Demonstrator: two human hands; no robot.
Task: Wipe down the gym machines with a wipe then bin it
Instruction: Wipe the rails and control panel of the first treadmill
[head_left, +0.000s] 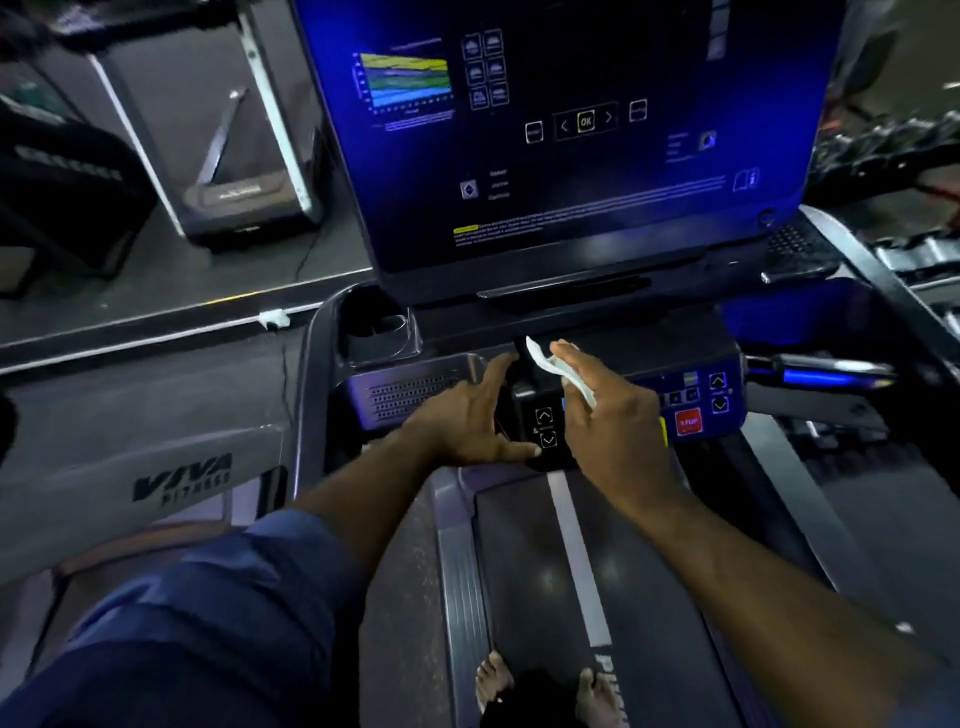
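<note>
pinching wipe (558, 370) in right grip (621, 421)

Glossy black plastic console (696, 400), thin white paper-like wipe (550, 364), matt dark belt (524, 561)

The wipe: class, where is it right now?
In the head view, the right hand holds the wipe above the treadmill's control panel, below the screen.

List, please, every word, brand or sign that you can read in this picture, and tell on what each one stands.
"OK": on the treadmill screen, in a yellow box between two arrows.
"VIVA FITNESS": on the grey side panel at the left.
"STOP": on the red button, slightly blurred.
Lettering on the belt: cut off, unreadable.
Other screen text and the label on the neighbouring machine: too blurred to read.
</note>
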